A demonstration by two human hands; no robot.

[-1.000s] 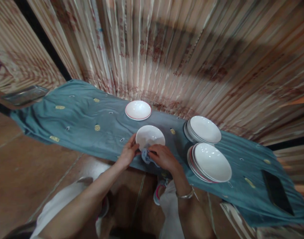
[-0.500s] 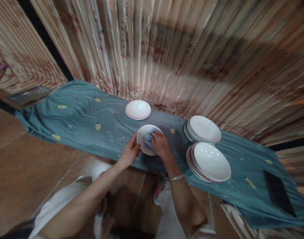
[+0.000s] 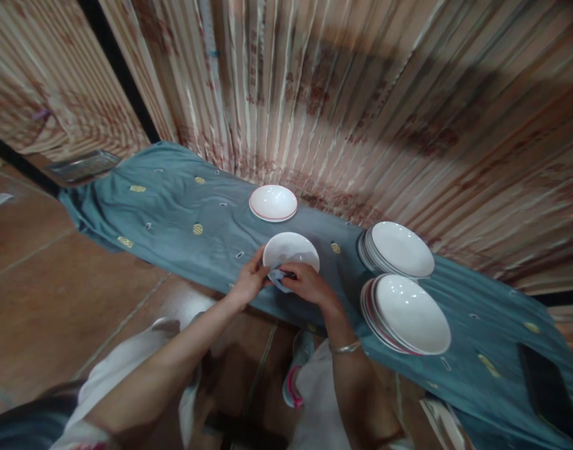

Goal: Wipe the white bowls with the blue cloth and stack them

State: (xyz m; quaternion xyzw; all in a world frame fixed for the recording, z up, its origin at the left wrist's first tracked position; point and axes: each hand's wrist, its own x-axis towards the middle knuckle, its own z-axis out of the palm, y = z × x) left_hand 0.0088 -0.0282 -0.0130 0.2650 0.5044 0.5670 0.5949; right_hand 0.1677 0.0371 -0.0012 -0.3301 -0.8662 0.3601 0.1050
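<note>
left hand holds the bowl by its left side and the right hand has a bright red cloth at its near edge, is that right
Not quite: the cloth is pale blue, not red, as the head view shows. The left hand does hold the bowl by its left side, and the right hand has that cloth at its near edge.

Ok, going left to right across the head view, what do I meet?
Shiny tray → left hand → white bowl being held → nearer stack of dishes → dark flat slab. Things overlapping these across the picture are left out.
</note>
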